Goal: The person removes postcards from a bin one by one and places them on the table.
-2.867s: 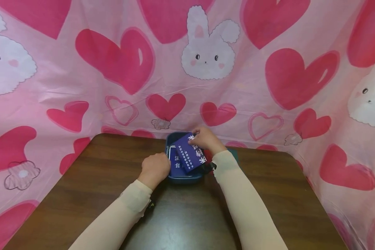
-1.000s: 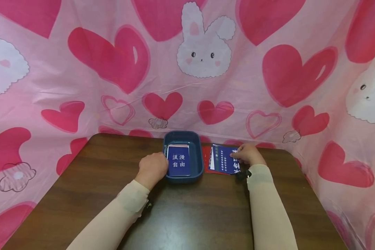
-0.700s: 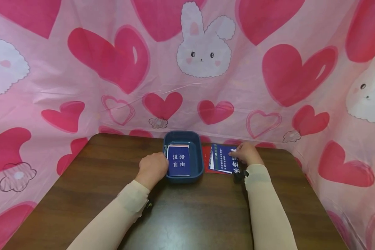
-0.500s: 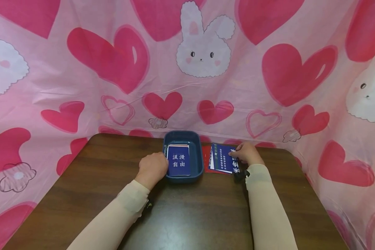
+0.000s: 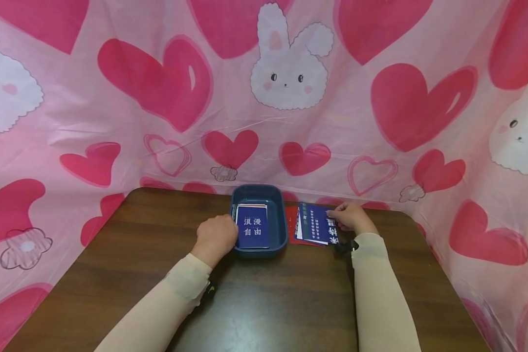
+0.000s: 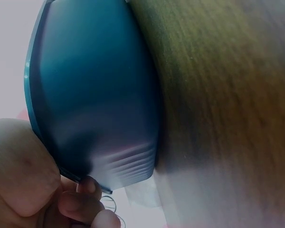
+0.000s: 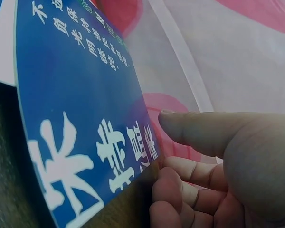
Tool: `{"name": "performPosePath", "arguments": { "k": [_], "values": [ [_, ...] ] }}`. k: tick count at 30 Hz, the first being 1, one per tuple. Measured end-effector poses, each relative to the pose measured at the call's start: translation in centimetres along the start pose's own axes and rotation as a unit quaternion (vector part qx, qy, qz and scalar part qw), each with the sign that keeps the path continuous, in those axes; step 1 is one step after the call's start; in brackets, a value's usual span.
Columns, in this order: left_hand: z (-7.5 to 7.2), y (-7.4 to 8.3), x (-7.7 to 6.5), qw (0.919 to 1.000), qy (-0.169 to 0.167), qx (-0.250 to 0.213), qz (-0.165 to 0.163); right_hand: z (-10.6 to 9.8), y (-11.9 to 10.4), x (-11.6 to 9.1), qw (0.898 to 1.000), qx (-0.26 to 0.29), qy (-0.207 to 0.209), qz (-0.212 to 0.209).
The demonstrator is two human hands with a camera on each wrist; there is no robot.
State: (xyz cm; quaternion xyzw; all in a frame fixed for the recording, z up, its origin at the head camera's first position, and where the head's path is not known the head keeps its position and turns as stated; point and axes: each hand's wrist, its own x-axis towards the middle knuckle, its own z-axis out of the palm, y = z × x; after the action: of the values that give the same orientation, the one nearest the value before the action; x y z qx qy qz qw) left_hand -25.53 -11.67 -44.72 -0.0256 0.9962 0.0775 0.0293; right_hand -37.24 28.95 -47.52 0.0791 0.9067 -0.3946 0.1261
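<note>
My left hand point(image 5: 215, 238) grips the left wall of a dark blue plastic tray point(image 5: 282, 222); the left wrist view shows curled fingertips point(image 6: 88, 185) at the tray's rim. Inside the tray lies a stack of blue cards point(image 5: 253, 228) with white characters on top. My right hand point(image 5: 354, 218) is at the right edge of a blue card point(image 5: 319, 222) that tops a fanned pile beside the tray. In the right wrist view the thumb point(image 7: 194, 130) stands apart from this card's face, and the fingers are loosely bent near its edge.
A red card or sheet point(image 5: 292, 225) shows under the pile, between it and the tray. Both stand near the back edge of the brown wooden table point(image 5: 281, 303). A pink cloth point(image 5: 229, 107) with hearts and rabbits hangs behind.
My right hand has carried the blue card from above the tray to the pile on the right, then drawn slightly right off it. My left hand has stayed at the tray.
</note>
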Motion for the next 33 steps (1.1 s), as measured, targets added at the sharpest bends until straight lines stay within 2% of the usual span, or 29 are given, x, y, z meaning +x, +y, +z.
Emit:
{"name": "performPosePath", "arguments": {
  "k": [11, 15, 21, 27, 30, 33],
  "values": [
    [0.0, -0.1, 0.1, 1.0000, -0.002, -0.006, -0.005, -0.2, -0.3, 0.1, 1.000, 0.016, -0.007, 0.003],
    [0.1, -0.1, 0.1, 0.9999, -0.006, -0.007, -0.008, -0.4, -1.1, -0.1, 1.000, 0.006, 0.016, -0.015],
    [0.1, 0.0, 0.1, 1.0000, -0.003, -0.005, -0.005, -0.6, -2.9, -0.8, 0.993, 0.001, 0.087, -0.080],
    [0.2, 0.0, 0.1, 1.0000, -0.002, -0.001, -0.002, -0.2, -5.5, -1.9, 0.978, -0.020, 0.142, -0.149],
    [0.3, 0.0, 0.2, 1.0000, -0.001, 0.003, -0.001, 0.2, -6.8, -2.6, 0.974, -0.011, 0.146, -0.174],
    [0.2, 0.0, 0.1, 1.0000, 0.001, 0.002, -0.002, 0.7, -8.0, -3.3, 0.975, 0.000, 0.121, -0.185]
  ]
}}
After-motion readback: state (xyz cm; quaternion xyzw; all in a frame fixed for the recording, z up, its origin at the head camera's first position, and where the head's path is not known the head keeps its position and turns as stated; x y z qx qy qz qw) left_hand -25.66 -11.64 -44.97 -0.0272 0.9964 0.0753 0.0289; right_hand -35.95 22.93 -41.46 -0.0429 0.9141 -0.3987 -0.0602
